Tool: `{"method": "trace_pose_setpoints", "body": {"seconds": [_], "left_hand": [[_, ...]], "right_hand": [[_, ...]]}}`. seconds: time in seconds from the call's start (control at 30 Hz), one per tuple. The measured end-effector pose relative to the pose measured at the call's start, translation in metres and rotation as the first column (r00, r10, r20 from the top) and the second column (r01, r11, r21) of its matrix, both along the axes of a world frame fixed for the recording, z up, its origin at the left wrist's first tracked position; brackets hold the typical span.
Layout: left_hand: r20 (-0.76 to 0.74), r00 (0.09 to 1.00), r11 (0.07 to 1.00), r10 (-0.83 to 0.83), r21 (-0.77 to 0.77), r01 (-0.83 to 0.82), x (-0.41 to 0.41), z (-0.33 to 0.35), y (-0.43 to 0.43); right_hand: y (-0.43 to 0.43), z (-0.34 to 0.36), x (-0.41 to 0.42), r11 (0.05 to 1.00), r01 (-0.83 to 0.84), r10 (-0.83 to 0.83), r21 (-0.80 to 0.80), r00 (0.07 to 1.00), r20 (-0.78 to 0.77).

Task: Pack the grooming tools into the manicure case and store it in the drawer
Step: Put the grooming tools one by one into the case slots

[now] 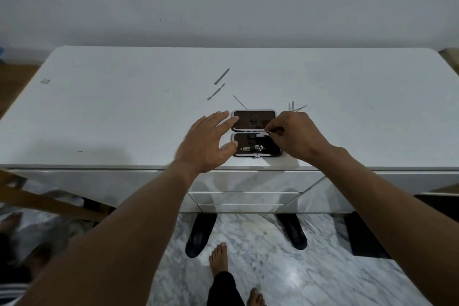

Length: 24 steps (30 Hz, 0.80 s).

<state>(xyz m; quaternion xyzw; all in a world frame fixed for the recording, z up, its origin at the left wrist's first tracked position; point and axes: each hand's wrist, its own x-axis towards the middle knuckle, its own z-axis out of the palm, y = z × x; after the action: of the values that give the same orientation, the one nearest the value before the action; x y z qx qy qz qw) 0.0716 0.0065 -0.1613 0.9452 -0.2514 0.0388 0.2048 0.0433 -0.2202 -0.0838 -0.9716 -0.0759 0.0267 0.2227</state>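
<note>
Right-hand grip (pixel 295 135) on tool (pixel 262 134) over case (pixel 244 120)

Dim, cool, even light leaves a soft shadow on the surface (pixel 124 112) at 9 o'clock and pale glare on the marble floor (pixel 273 243) at 5 o'clock. Wide-angle distortion bends the edges; 8 o'clock is blurred.
</note>
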Motion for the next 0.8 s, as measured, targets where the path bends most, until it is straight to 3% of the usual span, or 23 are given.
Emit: {"method": "trace_pose_setpoints", "body": {"seconds": [0.8], "left_hand": [[0.0, 1.0, 1.0, 0.004, -0.015, -0.004, 0.0, 0.0, 0.0]], "right_hand": [[0.015, -0.009, 0.006, 0.999, -0.045, 0.046, 0.028, 0.999, -0.006]]}}
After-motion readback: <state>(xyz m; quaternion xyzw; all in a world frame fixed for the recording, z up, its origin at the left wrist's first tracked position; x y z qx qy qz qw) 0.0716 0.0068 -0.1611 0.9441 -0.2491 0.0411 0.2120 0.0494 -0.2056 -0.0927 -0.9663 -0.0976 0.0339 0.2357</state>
